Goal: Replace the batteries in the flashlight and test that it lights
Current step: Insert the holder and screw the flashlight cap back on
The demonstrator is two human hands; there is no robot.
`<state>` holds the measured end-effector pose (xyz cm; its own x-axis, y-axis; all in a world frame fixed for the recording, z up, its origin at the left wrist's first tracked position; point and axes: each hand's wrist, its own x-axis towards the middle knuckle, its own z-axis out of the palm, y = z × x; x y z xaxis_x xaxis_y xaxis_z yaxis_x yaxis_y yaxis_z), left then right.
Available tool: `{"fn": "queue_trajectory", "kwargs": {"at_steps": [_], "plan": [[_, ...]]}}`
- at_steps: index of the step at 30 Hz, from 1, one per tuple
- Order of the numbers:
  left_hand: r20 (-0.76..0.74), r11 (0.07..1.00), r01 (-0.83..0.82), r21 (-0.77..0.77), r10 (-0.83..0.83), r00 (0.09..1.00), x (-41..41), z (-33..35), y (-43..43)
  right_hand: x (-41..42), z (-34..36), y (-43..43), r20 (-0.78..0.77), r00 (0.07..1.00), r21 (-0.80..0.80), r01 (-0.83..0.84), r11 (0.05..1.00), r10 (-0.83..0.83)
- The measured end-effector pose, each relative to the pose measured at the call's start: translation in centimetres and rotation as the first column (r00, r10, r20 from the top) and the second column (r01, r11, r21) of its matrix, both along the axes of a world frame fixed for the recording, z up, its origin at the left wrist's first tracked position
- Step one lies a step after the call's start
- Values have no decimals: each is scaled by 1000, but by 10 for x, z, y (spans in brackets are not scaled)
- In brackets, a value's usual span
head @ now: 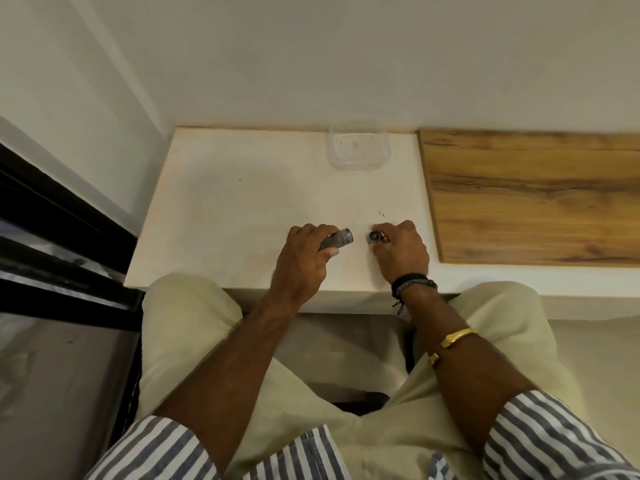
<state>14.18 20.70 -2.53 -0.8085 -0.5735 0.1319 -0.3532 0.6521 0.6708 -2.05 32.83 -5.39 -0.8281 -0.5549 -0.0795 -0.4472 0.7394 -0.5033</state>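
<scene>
My left hand (304,261) grips a small grey metal flashlight body (337,239), its open end pointing right. A short gap away, my right hand (401,251) pinches a small dark round part (375,236), apparently the flashlight's cap or battery holder, with a glimpse of orange behind it under my fingers. Both hands hover just above the white table (242,202) near its front edge. No loose batteries show on the table.
A clear plastic container (358,147) stands at the back of the table against the wall. A wooden board (533,195) lies to the right. A black-framed glass unit (62,237) sits at the left. My knees in pale trousers are under the front edge.
</scene>
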Motion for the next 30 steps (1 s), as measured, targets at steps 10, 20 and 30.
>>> {"fn": "queue_trajectory", "kwargs": {"at_steps": [10,20,30], "plan": [[9,1000,-12,-9,12,1000,2,2,-1,17,27,1,54,997,-358,69,931,-53],[-2,998,-27,-50,27,1000,4,3,-1,37,59,11,74,971,-549,-149,822,226],[-42,996,-3,-84,0,999,5,9,0,40,68,13,44,966,-504,-198,841,253]]}}
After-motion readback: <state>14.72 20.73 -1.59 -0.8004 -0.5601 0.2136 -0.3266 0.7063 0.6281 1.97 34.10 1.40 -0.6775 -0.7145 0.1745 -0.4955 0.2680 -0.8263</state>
